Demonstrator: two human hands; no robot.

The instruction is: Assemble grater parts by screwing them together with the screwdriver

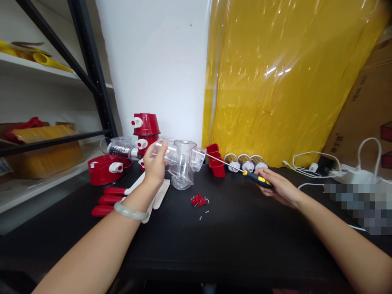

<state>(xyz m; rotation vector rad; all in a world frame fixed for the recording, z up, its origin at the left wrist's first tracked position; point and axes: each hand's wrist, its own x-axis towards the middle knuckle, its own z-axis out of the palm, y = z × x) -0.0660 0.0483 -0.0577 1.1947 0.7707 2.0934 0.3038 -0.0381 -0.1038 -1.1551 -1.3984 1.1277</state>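
My left hand (155,162) is wrapped round one arm of a clear plastic housing (183,165), which it holds above the black table. In my right hand (275,185) is a screwdriver (257,179) with a black and yellow handle. Its long shaft points left, and the tip reaches the housing's right opening; whether it touches a screw cannot be seen. Below the housing, small red parts (198,200) lie on the table with several loose screws (207,211) around them.
Red bases (146,124) are stacked at the back left, near red-handled pieces (110,200). Red trays (217,167) and three round cans (246,162) stand at the back. White cables and a power adapter (358,176) lie right. A shelf (39,65) rises left.
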